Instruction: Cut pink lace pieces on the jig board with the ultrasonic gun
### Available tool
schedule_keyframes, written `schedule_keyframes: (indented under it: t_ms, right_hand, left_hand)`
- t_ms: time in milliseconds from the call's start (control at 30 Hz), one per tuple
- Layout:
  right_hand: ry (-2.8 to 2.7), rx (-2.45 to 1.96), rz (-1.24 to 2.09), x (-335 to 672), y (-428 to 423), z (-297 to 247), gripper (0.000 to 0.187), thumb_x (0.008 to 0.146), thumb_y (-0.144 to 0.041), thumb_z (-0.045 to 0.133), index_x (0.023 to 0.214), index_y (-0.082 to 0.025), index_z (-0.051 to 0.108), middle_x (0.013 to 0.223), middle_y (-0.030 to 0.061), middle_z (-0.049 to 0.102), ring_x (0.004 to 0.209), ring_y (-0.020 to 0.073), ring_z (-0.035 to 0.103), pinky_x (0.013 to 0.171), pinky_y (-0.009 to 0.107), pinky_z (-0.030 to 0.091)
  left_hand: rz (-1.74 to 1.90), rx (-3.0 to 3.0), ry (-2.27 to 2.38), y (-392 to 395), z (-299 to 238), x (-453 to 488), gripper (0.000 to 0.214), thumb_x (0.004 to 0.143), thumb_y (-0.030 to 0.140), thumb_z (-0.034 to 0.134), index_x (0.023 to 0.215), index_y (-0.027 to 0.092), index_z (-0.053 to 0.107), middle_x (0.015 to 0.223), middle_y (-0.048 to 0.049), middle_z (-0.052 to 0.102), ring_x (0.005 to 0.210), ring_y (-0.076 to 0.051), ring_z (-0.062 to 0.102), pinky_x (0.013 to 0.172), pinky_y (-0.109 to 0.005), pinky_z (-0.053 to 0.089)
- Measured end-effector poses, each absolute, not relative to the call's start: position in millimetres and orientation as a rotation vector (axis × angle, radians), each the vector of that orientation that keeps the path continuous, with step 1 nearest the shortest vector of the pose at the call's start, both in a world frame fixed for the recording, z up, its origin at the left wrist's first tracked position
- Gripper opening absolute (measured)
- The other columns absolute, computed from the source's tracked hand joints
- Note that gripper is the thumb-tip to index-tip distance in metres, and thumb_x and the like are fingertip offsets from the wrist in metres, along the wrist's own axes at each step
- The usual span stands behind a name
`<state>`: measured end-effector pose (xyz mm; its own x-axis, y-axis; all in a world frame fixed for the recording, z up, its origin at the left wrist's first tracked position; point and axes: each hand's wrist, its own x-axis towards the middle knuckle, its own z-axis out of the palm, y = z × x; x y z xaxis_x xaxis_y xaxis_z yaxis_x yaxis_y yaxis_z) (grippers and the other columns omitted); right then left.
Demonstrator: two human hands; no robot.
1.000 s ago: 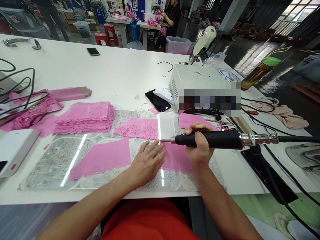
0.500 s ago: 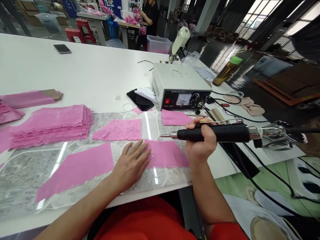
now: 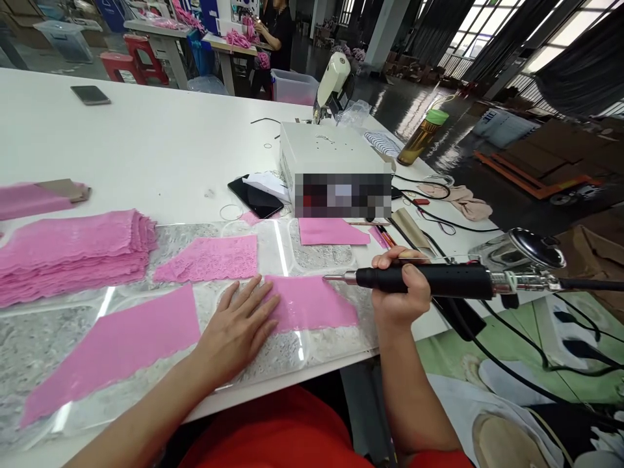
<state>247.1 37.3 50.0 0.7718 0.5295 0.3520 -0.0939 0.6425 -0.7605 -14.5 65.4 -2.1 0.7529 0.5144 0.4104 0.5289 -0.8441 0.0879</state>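
My left hand (image 3: pixel 241 328) lies flat, fingers spread, with its fingertips on the left edge of a pink fabric piece (image 3: pixel 316 305). In my right hand (image 3: pixel 402 296) is a black corded handpiece (image 3: pixel 443 281) with a slim metal tip. The tip points left, at the upper edge of that fabric; whether it touches cannot be made out. A larger pink piece (image 3: pixel 127 344) lies left of my left hand. Beyond it are a textured pink piece (image 3: pixel 209 260) and a thick stack of pink pieces (image 3: pixel 73 253). Another pink piece (image 3: pixel 331 232) lies before the control box (image 3: pixel 326 146).
A clear patterned mat (image 3: pixel 49 338) covers the near table. A black phone (image 3: pixel 258 197) lies by the box, another phone (image 3: pixel 91 95) farther off. A bottle (image 3: pixel 422 138) stands at the right edge. Cables (image 3: pixel 517 348) hang on the right. A person (image 3: pixel 275 42) works in the background.
The handpiece's tip has moved right along the fabric and closer to its upper edge. My left hand stays on the same piece. The whole view has shifted slightly.
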Motion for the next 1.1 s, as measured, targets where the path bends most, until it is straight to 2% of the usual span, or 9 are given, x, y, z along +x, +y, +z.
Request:
schedule_keyframes:
  t_ms: [167,367,533,700,1100]
  right_hand:
    - [-0.6,-0.792,0.376,250.1,39.0,47.9,0.011,0.063,-0.027,0.055,0.071,-0.02,0.054,0.073,-0.0017,0.053,0.055,0.0095,0.049,0.056,0.028,0.043]
    - [-0.527,-0.779,0.355,257.1,39.2,48.0,0.012,0.062,-0.029,0.055,0.07,-0.02,0.054,0.072,-0.0019,0.053,0.054,0.009,0.048,0.056,0.028,0.041]
    - [-0.443,-0.733,0.37,262.0,36.7,48.1,0.012,0.058,-0.027,0.058,0.068,-0.02,0.056,0.07,-0.0026,0.055,0.052,0.0088,0.048,0.054,0.027,0.041]
    - [-0.423,-0.709,0.361,265.7,33.8,45.5,0.012,0.06,-0.027,0.058,0.069,-0.019,0.058,0.071,-0.0021,0.054,0.053,0.0091,0.051,0.054,0.027,0.042]
    - [-0.496,-0.724,0.376,261.9,29.3,46.9,0.013,0.062,-0.028,0.055,0.072,-0.019,0.057,0.073,-0.0017,0.054,0.053,0.0094,0.049,0.053,0.027,0.042]
  left_hand:
    - [-0.693,-2.913,-0.817,61.6,10.6,-14.0,0.034,0.1,0.027,0.04,0.123,0.017,0.063,0.137,-0.011,0.058,0.134,-0.034,0.046,0.11,-0.055,0.031]
    - [-0.629,-3.009,-0.671,48.3,30.8,15.3,0.031,0.101,0.021,0.041,0.122,0.017,0.063,0.135,-0.0069,0.06,0.134,-0.026,0.047,0.117,-0.048,0.024]
    - [-0.542,-3.04,-0.642,51.2,23.9,51.5,0.032,0.1,0.018,0.04,0.122,0.015,0.063,0.132,-0.0092,0.062,0.129,-0.029,0.052,0.112,-0.053,0.033]
    - [-0.571,-3.006,-0.648,53.2,20.4,71.7,0.034,0.101,0.024,0.038,0.119,0.013,0.064,0.128,-0.0112,0.065,0.126,-0.032,0.054,0.106,-0.056,0.039]
    - [-0.567,-3.026,-0.73,47.9,11.9,73.6,0.032,0.098,0.027,0.046,0.123,0.015,0.063,0.134,-0.013,0.06,0.131,-0.032,0.049,0.11,-0.056,0.035]
